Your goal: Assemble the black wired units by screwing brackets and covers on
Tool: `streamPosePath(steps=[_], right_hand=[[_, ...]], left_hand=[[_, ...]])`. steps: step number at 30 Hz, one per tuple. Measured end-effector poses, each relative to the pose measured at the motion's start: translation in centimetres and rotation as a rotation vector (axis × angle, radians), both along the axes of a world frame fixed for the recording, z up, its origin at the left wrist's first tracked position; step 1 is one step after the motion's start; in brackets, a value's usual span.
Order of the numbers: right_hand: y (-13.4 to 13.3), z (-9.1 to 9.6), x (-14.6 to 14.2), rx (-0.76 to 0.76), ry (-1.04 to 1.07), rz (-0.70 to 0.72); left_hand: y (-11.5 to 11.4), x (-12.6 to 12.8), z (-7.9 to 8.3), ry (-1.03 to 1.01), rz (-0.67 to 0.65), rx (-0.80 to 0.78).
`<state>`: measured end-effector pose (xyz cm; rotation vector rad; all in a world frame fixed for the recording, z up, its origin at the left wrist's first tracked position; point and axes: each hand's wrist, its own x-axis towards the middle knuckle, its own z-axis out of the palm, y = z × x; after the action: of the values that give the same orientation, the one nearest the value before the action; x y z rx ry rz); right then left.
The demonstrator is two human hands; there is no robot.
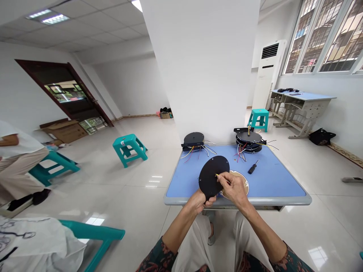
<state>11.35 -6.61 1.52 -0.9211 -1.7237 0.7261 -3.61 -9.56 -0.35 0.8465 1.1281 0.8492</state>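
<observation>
My left hand (198,202) grips the lower edge of a black round plate (211,177), holding it upright over the table. My right hand (234,188) pinches a thin yellow wire (217,175) at the plate's face. Partly hidden behind the plate and my right hand lies a round tan disc (239,179) with a pale rim. To the right of it is a black-handled screwdriver (253,167). Toward the far edge of the blue table (272,181) stand a stack of black plates with coloured wires (248,139) and a smaller black plate assembly (193,140).
A wide white pillar (201,68) rises just beyond the table. Teal plastic stools (129,149) stand on the glossy floor. A seated person (17,158) is at the left. Desks (302,102) and a black bag (321,136) are along the right wall.
</observation>
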Motion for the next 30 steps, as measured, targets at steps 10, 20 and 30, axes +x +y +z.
streamPosePath(steps=[10,20,30], right_hand=[[-0.1,-1.2,0.2,0.493,-0.31,-0.204],[-0.1,-1.5,0.1,0.686,-0.448,-0.271],[0.4,-0.5,0.7,-0.093,-0.029,0.11]], left_hand=[[-0.5,0.1,-0.1,-0.018,0.041,-0.01],[-0.3,-0.1,-0.3,-0.017,0.026,-0.032],[-0.4,-0.2,-0.3,0.023,0.0,-0.014]])
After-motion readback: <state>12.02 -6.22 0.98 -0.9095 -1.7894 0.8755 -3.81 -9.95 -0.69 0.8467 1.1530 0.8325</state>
